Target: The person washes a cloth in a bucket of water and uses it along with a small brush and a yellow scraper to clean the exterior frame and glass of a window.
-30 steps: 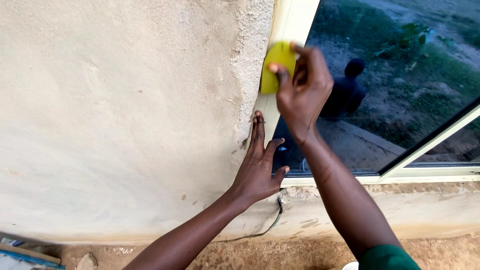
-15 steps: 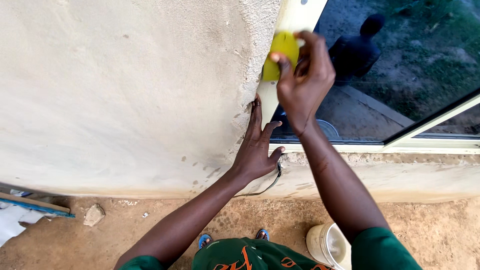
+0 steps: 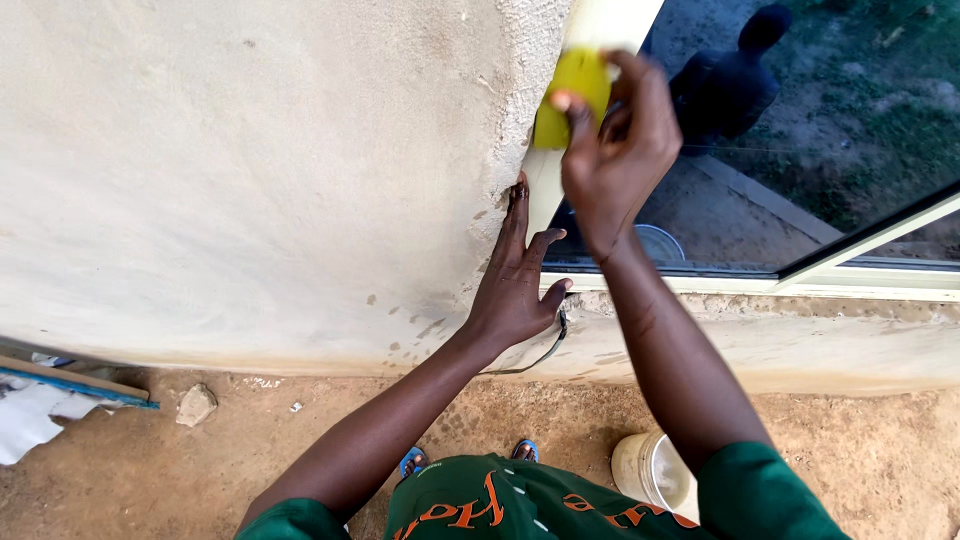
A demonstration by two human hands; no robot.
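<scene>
A: Where is the yellow sponge [image 3: 565, 95] against the window frame [image 3: 610, 20]?

B: Pressed flat on the pale upright of the frame, just beside the rough plaster edge of the wall [image 3: 250, 170]. The right hand [image 3: 615, 150] pinches it, thumb on the near face and fingers curled over the far side.

A: And the other hand?

B: The left hand [image 3: 515, 285] lies below the sponge, low on the same upright. Its fingers are spread and flat where frame meets plaster, holding nothing.

A: How would the sponge handle?

B: Soft and light, I judge. It bends under the fingers, so it likely squashes rather than slides. If wet, it could slip, so a grip across its middle seems safest.

A: Anything else near the frame?

B: The dark glass [image 3: 800, 130] to its right mirrors a figure. A cable [image 3: 545, 355] hangs under the sill, and a white bucket [image 3: 650, 470] stands on the dirt ground below.
</scene>
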